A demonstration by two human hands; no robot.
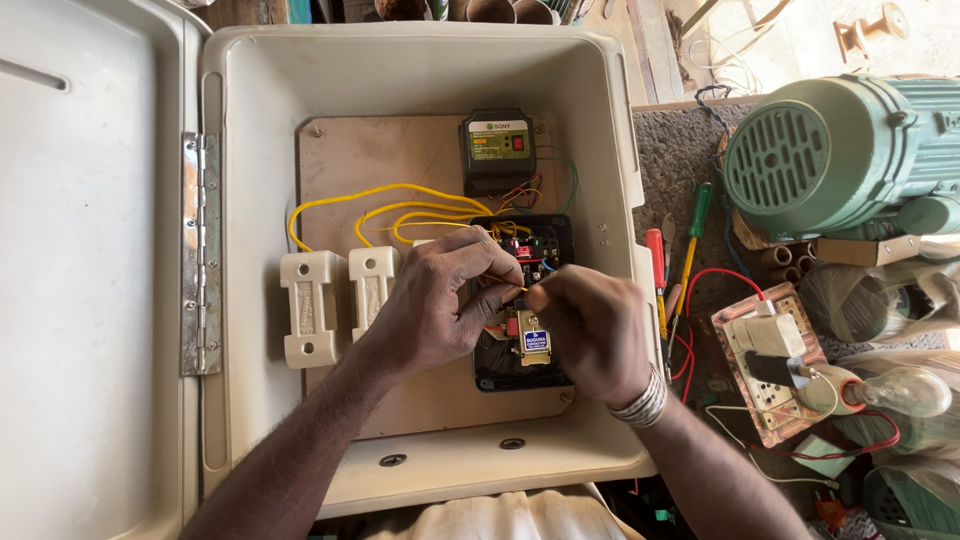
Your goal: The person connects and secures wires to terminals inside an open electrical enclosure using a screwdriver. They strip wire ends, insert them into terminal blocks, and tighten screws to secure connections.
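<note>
Closest to the lens in the head view are your forearms coming up from the bottom edge, with a fold of pale cloth between them. Follow them up and your left hand (pixel 440 300) and right hand (pixel 590 330) meet over the black contactor unit (pixel 520 310), which is screwed to the wooden backboard (pixel 370 170) inside the beige enclosure (pixel 420 70).

Your left hand is curled, fingertips pinched on the end of a yellow wire (pixel 400 195) right at the top of the unit. Your right hand is closed too, fingers bunched at the same spot, but I can't tell whether it's gripping the wire or a small tool, since the knuckles hide it.

My guess on handling: that wire looks thin and springy, light as anything, and probably wants to flick back toward its loop. Pinch it close to the stripped end, not mid-run, so it doesn't bow. The little terminals look fiddly and likely easy to chew up, so go gentle.

Left of your hands sit two white fuse carriers (pixel 340 300); above is a dark timer box (pixel 497 150). Outside the enclosure on the right: screwdrivers (pixel 690 250), a green motor (pixel 830 150), a switchboard (pixel 770 360) and a bulb (pixel 905 392).
</note>
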